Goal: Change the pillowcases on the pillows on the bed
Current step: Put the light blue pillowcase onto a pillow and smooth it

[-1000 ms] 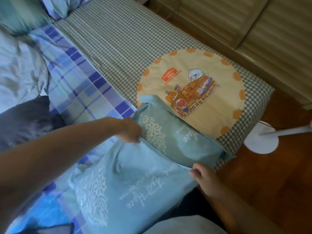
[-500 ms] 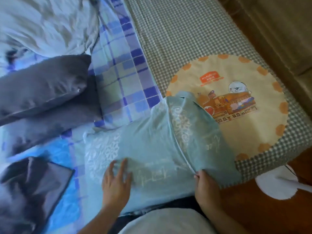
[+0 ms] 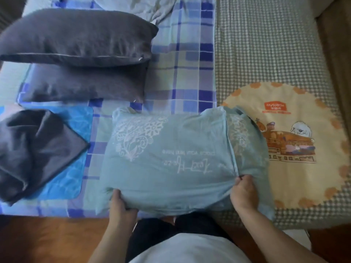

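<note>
At the near edge of the bed [image 3: 266,44], the person's left hand [image 3: 121,205] grips the near-left rim of the teal pillow [image 3: 167,158], fingers curled under it, while the right hand [image 3: 245,194] pinches the pillowcase flap seam [image 3: 232,149] at about 4 o'clock on the pillow, apparently to draw the envelope closure snug. Further off at 10 o'clock lie a crumpled dark pillowcase [image 3: 36,150] and, beyond it, two stacked dark grey pillows [image 3: 79,59], judged awaiting their change; a round cartoon mat [image 3: 296,186] lies at 3 o'clock.
</note>
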`<move>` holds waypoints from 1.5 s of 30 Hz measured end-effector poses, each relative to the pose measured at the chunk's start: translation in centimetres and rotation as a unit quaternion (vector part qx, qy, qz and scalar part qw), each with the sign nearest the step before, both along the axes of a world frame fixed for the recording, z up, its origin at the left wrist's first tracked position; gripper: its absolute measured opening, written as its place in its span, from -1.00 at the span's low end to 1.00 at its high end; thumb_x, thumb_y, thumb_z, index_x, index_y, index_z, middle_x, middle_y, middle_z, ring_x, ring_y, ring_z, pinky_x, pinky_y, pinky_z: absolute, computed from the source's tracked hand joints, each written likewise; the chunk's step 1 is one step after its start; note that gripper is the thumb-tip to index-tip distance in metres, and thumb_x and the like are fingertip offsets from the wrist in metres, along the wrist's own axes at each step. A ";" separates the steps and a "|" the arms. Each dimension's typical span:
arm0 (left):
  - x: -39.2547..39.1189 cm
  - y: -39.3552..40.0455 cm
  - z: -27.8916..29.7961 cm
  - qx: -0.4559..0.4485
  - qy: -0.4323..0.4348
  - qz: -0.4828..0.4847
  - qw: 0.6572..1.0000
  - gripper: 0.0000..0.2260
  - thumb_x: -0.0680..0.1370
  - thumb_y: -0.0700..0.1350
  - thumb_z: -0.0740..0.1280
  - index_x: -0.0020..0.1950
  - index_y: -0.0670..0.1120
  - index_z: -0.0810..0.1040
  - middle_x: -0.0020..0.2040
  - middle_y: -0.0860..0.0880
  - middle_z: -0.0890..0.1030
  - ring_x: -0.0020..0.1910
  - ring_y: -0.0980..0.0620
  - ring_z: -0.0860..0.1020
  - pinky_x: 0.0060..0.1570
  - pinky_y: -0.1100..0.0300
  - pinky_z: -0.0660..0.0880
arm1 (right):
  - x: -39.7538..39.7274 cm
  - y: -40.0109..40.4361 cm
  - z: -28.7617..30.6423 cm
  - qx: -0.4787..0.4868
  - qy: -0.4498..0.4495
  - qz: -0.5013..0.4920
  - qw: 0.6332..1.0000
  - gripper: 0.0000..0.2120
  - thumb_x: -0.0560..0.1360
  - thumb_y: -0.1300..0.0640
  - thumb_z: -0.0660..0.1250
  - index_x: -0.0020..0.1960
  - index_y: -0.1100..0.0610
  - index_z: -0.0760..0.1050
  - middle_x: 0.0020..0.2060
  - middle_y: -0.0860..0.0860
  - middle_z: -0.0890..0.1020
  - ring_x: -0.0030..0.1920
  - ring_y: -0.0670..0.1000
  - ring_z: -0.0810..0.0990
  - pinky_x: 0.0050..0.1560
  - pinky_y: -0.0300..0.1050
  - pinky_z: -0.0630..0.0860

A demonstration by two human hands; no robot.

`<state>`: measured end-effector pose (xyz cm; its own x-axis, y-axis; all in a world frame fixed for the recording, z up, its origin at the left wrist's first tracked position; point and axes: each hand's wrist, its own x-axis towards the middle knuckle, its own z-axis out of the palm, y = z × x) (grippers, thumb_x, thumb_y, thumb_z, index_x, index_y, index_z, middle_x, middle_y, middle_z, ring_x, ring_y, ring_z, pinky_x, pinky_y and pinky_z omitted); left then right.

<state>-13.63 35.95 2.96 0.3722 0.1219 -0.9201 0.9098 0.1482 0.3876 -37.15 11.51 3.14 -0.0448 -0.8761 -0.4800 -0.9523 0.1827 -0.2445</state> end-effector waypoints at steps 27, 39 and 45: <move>15.1 -7.2 23.0 -0.165 -0.293 0.042 0.941 -0.89 0.66 -0.07 0.26 -0.03 -0.01 0.54 -0.12 0.01 0.68 -0.17 0.03 0.67 -0.19 0.00 0.67 | 6.2 -3.5 23.6 -0.177 -0.484 -0.339 0.787 -0.69 0.67 -0.04 0.16 0.02 0.16 0.54 -0.20 0.07 0.62 -0.37 0.00 0.55 -0.46 -0.21 0.45; 17.6 -14.5 33.2 -0.250 -0.376 -0.129 0.883 -0.83 0.71 -0.04 0.17 0.04 -0.07 0.49 -0.25 -0.05 0.66 -0.24 0.00 0.67 -0.17 0.08 0.65 | 10.7 -15.6 33.2 -0.096 -0.605 -0.259 0.747 -0.83 0.67 0.09 0.16 -0.09 0.05 0.43 -0.19 0.03 0.56 -0.42 -0.08 0.53 -0.44 -0.20 0.48; 10.7 -15.2 21.7 0.001 -0.453 -0.515 0.728 -0.68 0.66 -0.08 0.30 0.42 -0.01 0.50 0.27 0.01 0.57 0.21 0.08 0.53 0.26 0.18 0.39 | 11.1 -14.6 21.1 -0.080 -0.361 0.019 0.929 -0.73 0.63 0.12 0.26 0.31 0.10 0.51 0.19 0.05 0.59 0.12 0.04 0.54 0.19 -0.01 0.49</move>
<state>-2.88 20.74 24.64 0.7212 -0.6495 -0.2410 -0.0902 -0.4329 0.8969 -26.02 -3.11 24.28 0.2703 -0.9335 -0.2357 -0.5347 0.0580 -0.8430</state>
